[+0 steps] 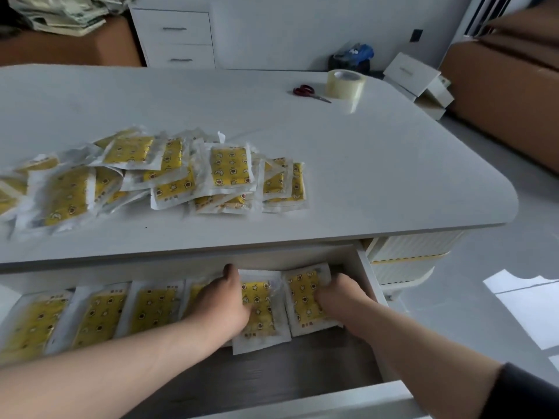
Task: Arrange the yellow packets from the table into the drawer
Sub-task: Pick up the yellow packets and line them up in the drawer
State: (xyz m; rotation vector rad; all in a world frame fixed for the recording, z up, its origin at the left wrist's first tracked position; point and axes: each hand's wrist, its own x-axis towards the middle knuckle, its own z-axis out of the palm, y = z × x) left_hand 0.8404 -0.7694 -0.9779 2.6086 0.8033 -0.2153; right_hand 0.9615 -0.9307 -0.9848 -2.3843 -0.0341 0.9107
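Observation:
A loose heap of yellow packets (169, 173) in clear wrappers lies on the white table (363, 164), left of centre. Below the table edge the drawer (367, 267) stands pulled out, with a row of yellow packets (99, 313) lying side by side along its back. My left hand (222, 300) rests on a packet (261, 309) right of the row's middle, thumb pointing up. My right hand (338, 297) holds the rightmost packet (305, 294) against the drawer's right end, fingers curled onto it.
Red-handled scissors (310, 92) and a roll of clear tape (344, 83) sit at the table's far right. The drawer's front panel (348, 400) is close to me. A white cabinet (178, 37) stands behind; brown boxes (508, 86) and white boxes (414, 77) on the right.

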